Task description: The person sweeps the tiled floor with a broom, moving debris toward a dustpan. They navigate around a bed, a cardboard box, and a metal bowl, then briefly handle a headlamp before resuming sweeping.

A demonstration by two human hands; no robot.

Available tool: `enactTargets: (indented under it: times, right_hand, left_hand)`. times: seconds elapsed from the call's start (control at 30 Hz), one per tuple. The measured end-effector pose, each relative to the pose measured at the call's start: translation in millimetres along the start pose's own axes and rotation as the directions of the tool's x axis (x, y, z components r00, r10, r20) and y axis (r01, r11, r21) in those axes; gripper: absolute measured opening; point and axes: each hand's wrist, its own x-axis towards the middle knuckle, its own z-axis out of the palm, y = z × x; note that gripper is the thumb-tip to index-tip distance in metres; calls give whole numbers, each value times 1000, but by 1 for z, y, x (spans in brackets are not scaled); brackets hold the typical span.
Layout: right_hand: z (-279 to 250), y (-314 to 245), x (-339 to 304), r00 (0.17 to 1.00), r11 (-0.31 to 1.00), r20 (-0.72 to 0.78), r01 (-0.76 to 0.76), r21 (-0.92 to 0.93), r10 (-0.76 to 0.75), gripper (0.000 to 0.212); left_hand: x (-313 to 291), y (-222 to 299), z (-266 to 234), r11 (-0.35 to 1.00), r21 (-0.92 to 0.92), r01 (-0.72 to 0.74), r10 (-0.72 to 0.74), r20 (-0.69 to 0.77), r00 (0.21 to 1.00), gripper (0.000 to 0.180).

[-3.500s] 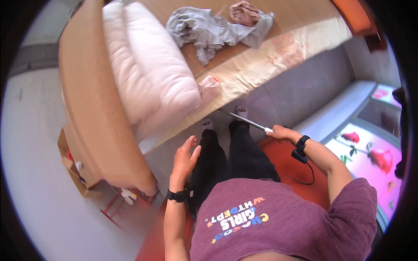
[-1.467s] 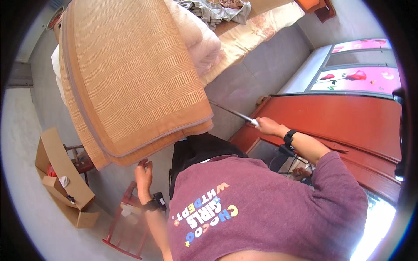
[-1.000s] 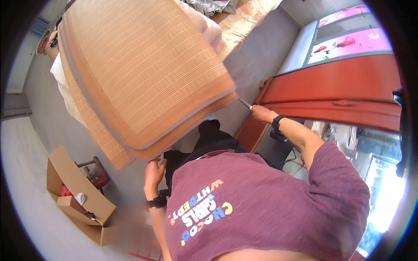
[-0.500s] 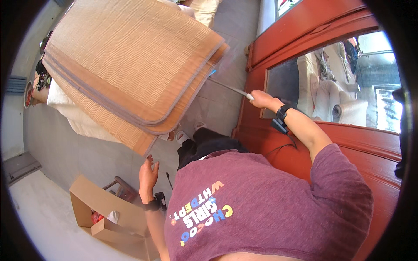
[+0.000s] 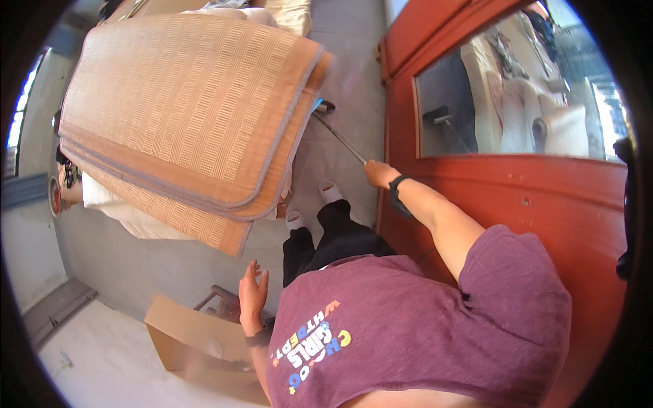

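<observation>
My right hand (image 5: 381, 174) is closed around the near end of a thin silver pole (image 5: 345, 144). The pole slants away to the left, beside the right edge of a folded tan woven mat (image 5: 183, 102). At its far end a bit of blue and a dark head (image 5: 327, 106) show; the mat partly hides them, so I cannot tell the tool's exact kind. My left hand (image 5: 252, 294) is empty, fingers stretched, just below the mat's nearest corner and apart from it.
The mat lies over a raised surface draped in white cloth (image 5: 122, 212). A red wooden door (image 5: 503, 183) with a glass pane (image 5: 503, 102) stands close on my right. An open cardboard box (image 5: 197, 333) and a brown wooden stool (image 5: 224, 302) are at lower left. Grey floor (image 5: 354, 75) runs between mat and door.
My right hand and the pole have shifted left and nearer to me, and the dark head now shows. My feet have come further into view. My left hand is farther from the mat's corner.
</observation>
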Motion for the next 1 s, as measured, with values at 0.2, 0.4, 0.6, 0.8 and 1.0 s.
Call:
enactTargets:
  times: [0.2, 0.4, 0.6, 0.8, 1.0]
  right_hand:
    - [58, -40, -110, 988, 965, -105, -86, 248, 115, 24]
    - [11, -48, -180, 931, 860, -193, -188, 475, 310, 21]
    - [-11, -31, -83, 940, 940, -304, -44, 338, 154, 18]
    - [11, -49, 4, 969, 997, -246, 22, 73, -4, 18]
    - [84, -42, -58, 992, 998, -109, 58, -20, -59, 18]
  left_hand:
    - [28, -39, -27, 981, 68, -183, 174, 112, 978, 39]
    - [50, -36, -57, 954, 95, -286, 278, 87, 957, 31]
    - [32, -26, -43, 966, 184, -182, 163, 114, 980, 35]
    - [-8, -38, -25, 993, 97, -67, 56, 116, 992, 42]
    - [-14, -50, -24, 999, 25, 35, -38, 96, 995, 42]
